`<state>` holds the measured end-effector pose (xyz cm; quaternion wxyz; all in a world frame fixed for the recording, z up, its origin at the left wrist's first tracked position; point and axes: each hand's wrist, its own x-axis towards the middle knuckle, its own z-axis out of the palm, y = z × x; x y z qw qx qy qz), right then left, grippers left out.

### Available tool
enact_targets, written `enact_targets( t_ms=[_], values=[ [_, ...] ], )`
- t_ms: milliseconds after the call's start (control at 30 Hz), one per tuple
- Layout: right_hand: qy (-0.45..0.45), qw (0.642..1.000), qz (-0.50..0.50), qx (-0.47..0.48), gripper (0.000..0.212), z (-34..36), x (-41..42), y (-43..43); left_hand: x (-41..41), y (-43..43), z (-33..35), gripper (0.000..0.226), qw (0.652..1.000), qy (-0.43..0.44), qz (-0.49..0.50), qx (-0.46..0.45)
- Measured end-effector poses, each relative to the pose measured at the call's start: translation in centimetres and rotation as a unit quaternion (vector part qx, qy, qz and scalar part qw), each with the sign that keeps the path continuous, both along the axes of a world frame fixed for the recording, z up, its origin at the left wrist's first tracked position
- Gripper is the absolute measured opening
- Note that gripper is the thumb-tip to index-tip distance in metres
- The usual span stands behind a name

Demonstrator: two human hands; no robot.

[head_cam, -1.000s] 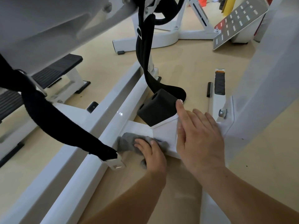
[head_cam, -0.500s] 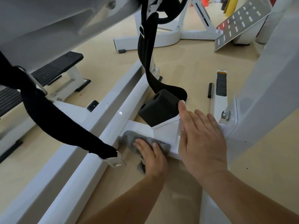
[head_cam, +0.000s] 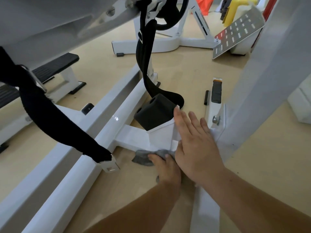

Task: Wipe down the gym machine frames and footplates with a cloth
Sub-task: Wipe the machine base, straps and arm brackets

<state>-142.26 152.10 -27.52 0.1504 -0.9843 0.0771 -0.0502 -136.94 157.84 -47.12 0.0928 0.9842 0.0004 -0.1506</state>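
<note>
Fingers [head_cam: 152, 159] of the left hand [head_cam: 166, 170] curl over the cloth [head_cam: 143, 158], now dragged from atop the crossbar [head_cam: 134, 137] to its near side, right hand [head_cam: 196, 148] flat alongside: top looks done.

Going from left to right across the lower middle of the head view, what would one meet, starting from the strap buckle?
strap buckle → grey cloth → left hand → right hand → bolt → white upright
</note>
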Motion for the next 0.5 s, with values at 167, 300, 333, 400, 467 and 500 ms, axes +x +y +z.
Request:
enact_targets(
  t_ms=[167,300,333,400,467,500],
  values=[
    [0.032,0.991,-0.025,0.127,0.065,-1.3,-6.9,-2.1,1.4,2.2,10.2,0.070,0.989,0.045,0.072,-0.124],
    [-0.004,0.979,-0.123,0.163,0.047,-4.7,-10.1,-3.9,-1.8,0.3,10.6,0.055,0.827,0.178,0.276,-0.456],
    [-0.004,0.977,-0.133,0.166,0.045,-5.1,-10.5,-4.1,-2.6,0.4,11.5,0.053,0.789,0.177,0.307,-0.502],
    [-0.030,0.984,-0.116,0.128,0.041,-5.3,-11.0,-4.0,-3.4,1.7,12.7,0.050,0.807,0.169,0.292,-0.484],
    [-0.106,0.992,-0.061,0.036,0.042,-4.4,-11.1,-3.6,-1.3,3.1,12.8,0.053,0.837,0.133,0.261,-0.463],
    [-0.152,0.988,-0.028,-0.004,0.047,-3.9,-10.9,-3.6,-0.2,3.1,12.5,0.063,0.874,0.123,0.215,-0.418]
  ],
)
